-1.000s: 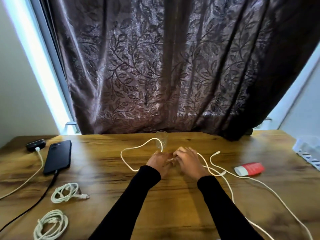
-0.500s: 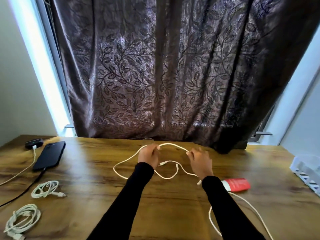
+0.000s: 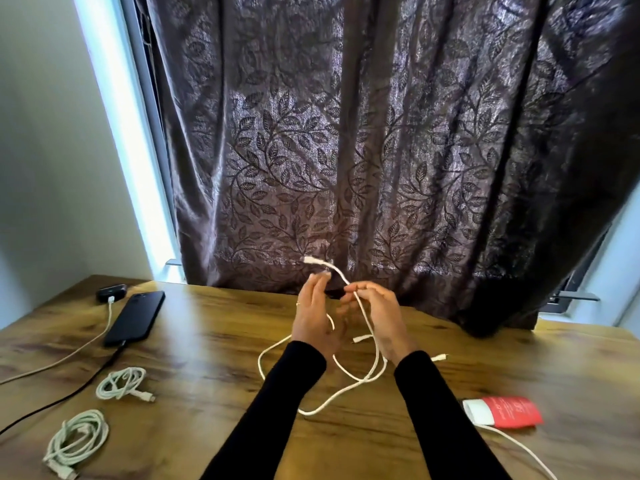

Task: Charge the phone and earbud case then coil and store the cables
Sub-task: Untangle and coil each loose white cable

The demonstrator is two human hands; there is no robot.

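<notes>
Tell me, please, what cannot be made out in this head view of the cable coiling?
- Left hand: seen from the back, so any grip on the white cable is hidden.
- Black cable from the phone: cut off by the left edge.
- Red tube: print too blurred to read.
- Earbud case: too small for detail.

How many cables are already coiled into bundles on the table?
2. One coiled white cable lies left of centre, below the phone; the other coiled white cable lies nearer the front-left edge. None seems hidden.
</notes>
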